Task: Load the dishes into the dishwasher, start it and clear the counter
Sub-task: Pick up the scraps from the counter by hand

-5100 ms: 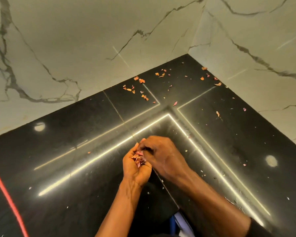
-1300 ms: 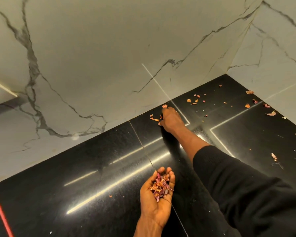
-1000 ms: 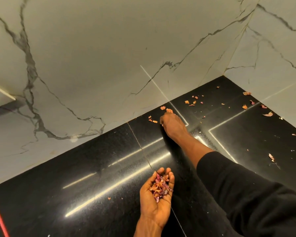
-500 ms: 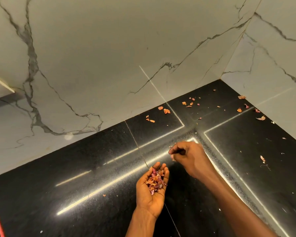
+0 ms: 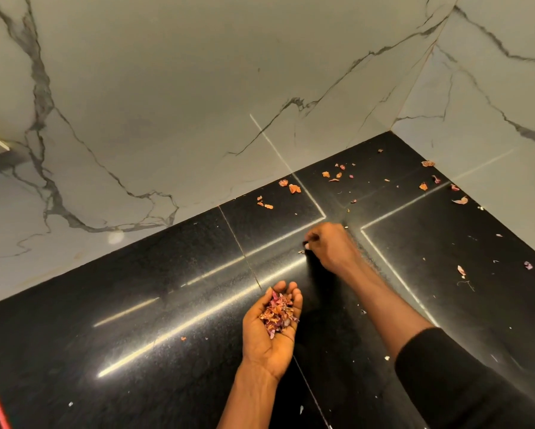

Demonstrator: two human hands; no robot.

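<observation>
I'm clearing the glossy black stone counter (image 5: pixel 136 305): left hand (image 5: pixel 266 345) cups reddish papery peel scraps (image 5: pixel 277 314), palm open; right hand (image 5: pixel 331 246) bunched at a flake (image 5: pixel 301 252), pinch unclear. Next: corner scraps (image 5: pixel 294 188) need a longer reach.

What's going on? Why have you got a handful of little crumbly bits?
A person is picking dry flakes, probably onion skin, off the black counter. The left hand is cupped palm up and carries a pile of flakes. The right hand is down on the counter with its fingers curled at a small flake; whether they have pinched it is unclear. Scattered flakes lie further back, near the corner of the marble wall.
</observation>
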